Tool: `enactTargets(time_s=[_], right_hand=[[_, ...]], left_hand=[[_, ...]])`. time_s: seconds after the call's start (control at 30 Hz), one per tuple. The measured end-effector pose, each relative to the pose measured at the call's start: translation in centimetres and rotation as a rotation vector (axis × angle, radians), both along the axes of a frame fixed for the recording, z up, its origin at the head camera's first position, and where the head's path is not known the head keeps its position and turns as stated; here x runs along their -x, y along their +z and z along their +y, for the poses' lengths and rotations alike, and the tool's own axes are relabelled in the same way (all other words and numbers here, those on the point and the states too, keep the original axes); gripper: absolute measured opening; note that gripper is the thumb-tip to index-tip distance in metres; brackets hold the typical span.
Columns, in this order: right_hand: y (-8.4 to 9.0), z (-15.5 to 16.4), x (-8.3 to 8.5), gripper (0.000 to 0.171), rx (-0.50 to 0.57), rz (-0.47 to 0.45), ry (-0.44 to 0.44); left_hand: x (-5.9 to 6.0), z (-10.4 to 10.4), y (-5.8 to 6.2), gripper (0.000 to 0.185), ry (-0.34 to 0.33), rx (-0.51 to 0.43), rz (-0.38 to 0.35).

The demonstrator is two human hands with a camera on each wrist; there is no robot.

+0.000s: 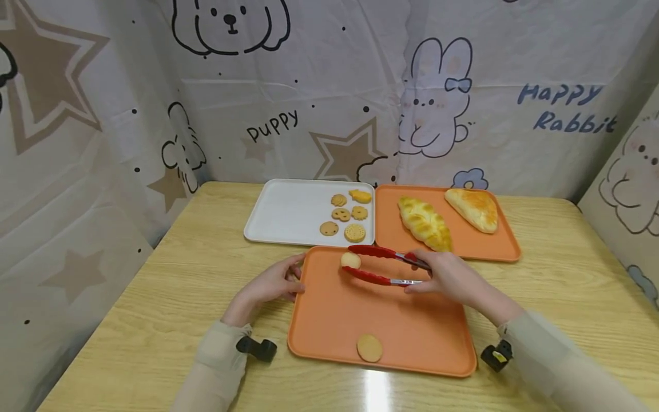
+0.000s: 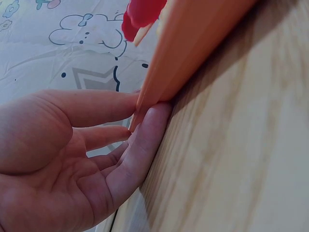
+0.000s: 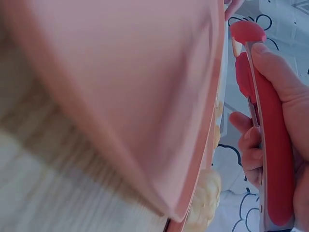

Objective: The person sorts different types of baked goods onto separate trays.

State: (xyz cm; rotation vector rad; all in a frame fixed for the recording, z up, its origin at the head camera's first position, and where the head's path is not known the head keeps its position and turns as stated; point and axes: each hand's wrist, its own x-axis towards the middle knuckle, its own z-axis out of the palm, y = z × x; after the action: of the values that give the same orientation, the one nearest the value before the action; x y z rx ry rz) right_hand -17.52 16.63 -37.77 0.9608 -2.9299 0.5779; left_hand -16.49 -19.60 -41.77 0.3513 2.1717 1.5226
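My left hand (image 1: pixel 270 281) pinches the left rim of the front orange tray (image 1: pixel 329 320); in the left wrist view the thumb lies on one side of the rim and fingers on the other. Over the tray's far half, my right hand (image 1: pixel 449 277) grips a pair of red-tipped tongs (image 1: pixel 372 278). Between the tong tips sits a small round pale cookie (image 1: pixel 350 261), near the tray's back edge. Another flat round cookie (image 1: pixel 369 348) lies at the tray's front edge. The right wrist view shows the thumb along the red tong handle (image 3: pixel 273 145).
Behind, a white tray (image 1: pixel 288 212) bears several small biscuits (image 1: pixel 341 214) on its right half. Beside it, a second orange tray (image 1: pixel 484 250) carries a braided bread (image 1: pixel 424 223) and a triangular pastry (image 1: pixel 473 210). A printed curtain (image 1: pixel 329 86) hangs behind the wooden table (image 1: pixel 195 274).
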Motion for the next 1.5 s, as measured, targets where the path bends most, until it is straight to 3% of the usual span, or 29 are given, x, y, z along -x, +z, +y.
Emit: enactTargets(time_s=[0.47,0.7,1.0,1.17,1.5], right_hand=[[0.9,-3.1,2.6,0.055,-0.004,0.041,-0.037],[1.3,-5.4,4.2,0.052,0.006,0.013,-0.043],[0.4,-8.5,5.8,0.058,-0.024,0.024,-0.035],[0.3,-9.9,6.3,0.062,-0.048,-0.011,-0.057],[0.4,-12.3,7.5,0.052,-0.106,-0.087,-0.131]], left_hand=[[0.0,0.1,0.0,0.075,-0.001,-0.001,0.001],[0.1,0.2,-0.1,0.075,0.003,-0.004,0.008],[0.1,0.3,-0.3,0.074,0.016,0.006,-0.004],[0.0,0.3,-0.2,0.073,0.021,0.007,-0.005],[0.1,0.2,-0.2,0.073,0.006,-0.005,0.007]])
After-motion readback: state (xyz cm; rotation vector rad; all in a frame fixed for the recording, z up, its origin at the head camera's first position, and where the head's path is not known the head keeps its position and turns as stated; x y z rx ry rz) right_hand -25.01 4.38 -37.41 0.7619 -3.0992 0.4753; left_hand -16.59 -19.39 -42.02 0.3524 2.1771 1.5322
